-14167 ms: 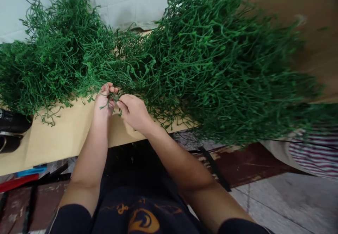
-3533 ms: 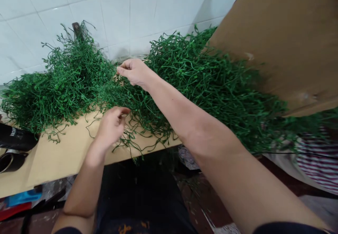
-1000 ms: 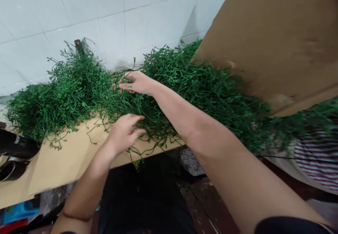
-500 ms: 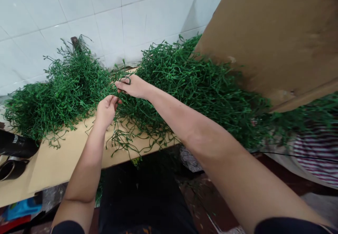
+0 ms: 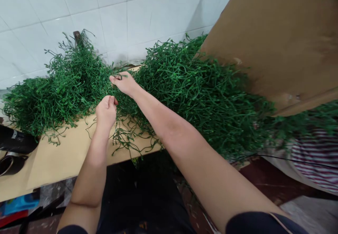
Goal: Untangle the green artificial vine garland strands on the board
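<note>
A big tangle of thin green plastic sprigs (image 5: pixel 200 93) covers the right of a tan cardboard sheet (image 5: pixel 63 153). A second green heap (image 5: pixel 52 89) lies at the left. My right hand (image 5: pixel 123 82) reaches into the gap between the heaps, fingers pinched on a green sprig (image 5: pixel 120 75). My left hand (image 5: pixel 106 109) is just below it, closed around green strands at the heap's edge. Loose sprigs (image 5: pixel 132 140) trail over the cardboard's front edge below both hands.
A large brown cardboard box (image 5: pixel 277 40) leans over the right heap. White tiled wall (image 5: pixel 111 12) stands behind. A black object (image 5: pixel 16 140) lies at the left edge. Striped cloth (image 5: pixel 314 160) shows at the right. Blue and red items (image 5: pixel 18 207) lie on the floor.
My left hand went from lying open on the strands to a closed grip under the right hand. My right hand shifted slightly left, keeping its pinch on the sprig.
</note>
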The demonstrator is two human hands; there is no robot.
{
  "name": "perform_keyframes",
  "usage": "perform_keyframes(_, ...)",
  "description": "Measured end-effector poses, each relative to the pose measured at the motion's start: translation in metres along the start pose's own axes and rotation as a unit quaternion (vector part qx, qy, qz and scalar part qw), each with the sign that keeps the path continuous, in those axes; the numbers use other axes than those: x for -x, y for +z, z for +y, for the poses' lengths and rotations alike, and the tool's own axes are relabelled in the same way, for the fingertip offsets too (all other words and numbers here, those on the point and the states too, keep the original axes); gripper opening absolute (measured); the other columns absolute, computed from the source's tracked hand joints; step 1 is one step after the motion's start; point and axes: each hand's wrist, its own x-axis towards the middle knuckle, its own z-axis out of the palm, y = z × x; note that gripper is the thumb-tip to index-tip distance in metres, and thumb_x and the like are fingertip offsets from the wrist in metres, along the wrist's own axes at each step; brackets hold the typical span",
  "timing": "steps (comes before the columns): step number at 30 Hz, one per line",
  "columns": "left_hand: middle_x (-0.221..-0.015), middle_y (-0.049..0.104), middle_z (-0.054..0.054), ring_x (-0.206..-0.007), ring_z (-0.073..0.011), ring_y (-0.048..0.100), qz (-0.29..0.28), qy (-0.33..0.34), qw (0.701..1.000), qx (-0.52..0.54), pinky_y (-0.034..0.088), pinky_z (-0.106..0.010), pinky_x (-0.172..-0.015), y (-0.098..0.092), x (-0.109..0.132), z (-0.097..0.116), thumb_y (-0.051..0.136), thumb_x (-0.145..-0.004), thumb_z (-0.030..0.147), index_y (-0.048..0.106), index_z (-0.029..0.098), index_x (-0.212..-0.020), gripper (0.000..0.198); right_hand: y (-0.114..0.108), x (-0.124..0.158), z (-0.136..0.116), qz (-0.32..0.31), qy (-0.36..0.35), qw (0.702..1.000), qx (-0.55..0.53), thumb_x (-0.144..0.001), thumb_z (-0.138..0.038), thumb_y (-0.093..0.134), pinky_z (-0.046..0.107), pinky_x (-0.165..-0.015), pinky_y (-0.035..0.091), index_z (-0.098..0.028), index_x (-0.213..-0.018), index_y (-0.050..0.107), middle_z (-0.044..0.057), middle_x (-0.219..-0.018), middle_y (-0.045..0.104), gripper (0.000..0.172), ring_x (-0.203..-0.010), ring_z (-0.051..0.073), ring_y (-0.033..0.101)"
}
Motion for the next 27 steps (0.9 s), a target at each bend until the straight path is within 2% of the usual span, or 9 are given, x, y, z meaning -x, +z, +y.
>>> perform_keyframes(4, -0.043, 0.032, 0.006, -0.040, -0.0078, 0.027, -0.002, -0.014, 1.000, 0.018, 0.020, -0.022, -0.043, 0.003, 0.006, 0.006, 0.045, -0.087, 0.023, 0.045, 0.019, -0.057, 0.030, -0.001, -0.009, -0.002, 0.034, 0.090, 0.992, -0.083, -0.089, -0.032, 0.045, 0.025, -0.052, 0.030, -0.018, -0.056, 0.043, -0.006, -0.048, 0.031, 0.035, -0.046, 0.008, 0.026)
perform_keyframes(8, -0.045, 0.034, 0.006, -0.041, -0.0074, 0.029, -0.041, -0.016, 0.998, 0.047, 0.020, -0.022, -0.043, 0.008, 0.019, 0.007, 0.046, -0.086, 0.030, 0.046, 0.019, -0.059, 0.030, -0.010, -0.017, 0.001, 0.110, 0.152, 0.979, -0.074, -0.090, -0.032, 0.040, 0.026, -0.047, 0.030, -0.019, -0.058, 0.041, -0.005, -0.047, 0.031, 0.034, -0.042, 0.008, 0.029)
perform_keyframes(10, -0.045, 0.031, 0.006, -0.041, -0.0074, 0.027, -0.045, -0.020, 0.997, 0.062, 0.020, -0.022, -0.042, 0.008, 0.023, 0.006, 0.047, -0.086, 0.035, 0.047, 0.019, -0.060, 0.031, -0.014, -0.019, 0.004, 0.105, 0.133, 0.984, -0.050, -0.090, -0.034, 0.040, 0.026, -0.049, 0.033, -0.018, -0.058, 0.044, -0.004, -0.047, 0.032, 0.036, -0.043, 0.009, 0.032)
perform_keyframes(14, -0.045, 0.031, 0.006, -0.041, -0.0070, 0.027, -0.047, 0.003, 0.998, 0.052, 0.020, -0.022, -0.042, 0.007, 0.024, 0.010, 0.048, -0.085, 0.036, 0.048, 0.018, -0.060, 0.031, -0.017, -0.025, 0.010, 0.094, 0.045, 0.992, 0.066, -0.089, -0.033, 0.040, 0.029, -0.061, 0.039, -0.016, -0.054, 0.048, -0.001, -0.048, 0.036, 0.040, -0.050, 0.011, 0.038)
perform_keyframes(19, -0.041, 0.030, 0.007, -0.038, -0.0056, 0.025, -0.029, -0.023, 0.997, 0.065, 0.018, -0.020, -0.039, 0.002, 0.023, 0.020, 0.052, -0.083, 0.036, 0.047, 0.018, -0.056, 0.033, -0.018, -0.030, 0.005, 0.096, 0.027, 0.989, 0.112, -0.090, -0.032, 0.040, 0.028, -0.062, 0.037, -0.016, -0.054, 0.048, -0.002, -0.049, 0.034, 0.041, -0.051, 0.010, 0.037)
perform_keyframes(21, -0.040, 0.033, 0.007, -0.037, -0.0048, 0.026, -0.020, -0.026, 0.995, 0.098, 0.018, -0.019, -0.038, -0.005, 0.020, 0.020, 0.055, -0.081, 0.040, 0.047, 0.017, -0.057, 0.034, -0.021, -0.023, 0.000, 0.060, 0.024, 0.995, 0.073, -0.092, -0.034, 0.037, 0.025, -0.056, 0.034, -0.016, -0.058, 0.046, -0.003, -0.050, 0.031, 0.040, -0.048, 0.008, 0.033)
perform_keyframes(23, -0.040, 0.036, 0.007, -0.037, -0.0042, 0.028, -0.002, -0.023, 0.990, 0.139, 0.020, -0.017, -0.038, -0.016, 0.014, 0.018, 0.057, -0.079, 0.042, 0.049, 0.017, -0.060, 0.033, -0.027, -0.009, -0.005, -0.028, 0.012, 0.999, 0.024, -0.092, -0.042, 0.036, 0.023, -0.050, 0.030, -0.017, -0.063, 0.046, -0.006, -0.051, 0.029, 0.040, -0.045, 0.006, 0.027)
perform_keyframes(25, -0.039, 0.036, 0.007, -0.036, -0.0037, 0.028, 0.016, -0.029, 0.984, 0.174, 0.021, -0.016, -0.037, -0.025, 0.005, 0.016, 0.059, -0.078, 0.042, 0.049, 0.017, -0.062, 0.032, -0.033, 0.006, -0.008, -0.125, -0.015, 0.992, 0.010, -0.087, -0.048, 0.045, 0.022, -0.048, 0.026, -0.017, -0.065, 0.047, -0.007, -0.051, 0.028, 0.038, -0.045, 0.005, 0.024)
perform_keyframes(27, -0.038, 0.035, 0.008, -0.035, -0.0033, 0.027, 0.014, -0.047, 0.978, 0.200, 0.021, -0.015, -0.037, -0.031, -0.004, 0.016, 0.059, -0.079, 0.039, 0.048, 0.016, -0.061, 0.031, -0.037, 0.018, -0.009, -0.180, -0.052, 0.981, 0.041, -0.077, -0.046, 0.061, 0.022, -0.049, 0.023, -0.015, -0.064, 0.048, -0.008, -0.051, 0.030, 0.036, -0.047, 0.004, 0.025)
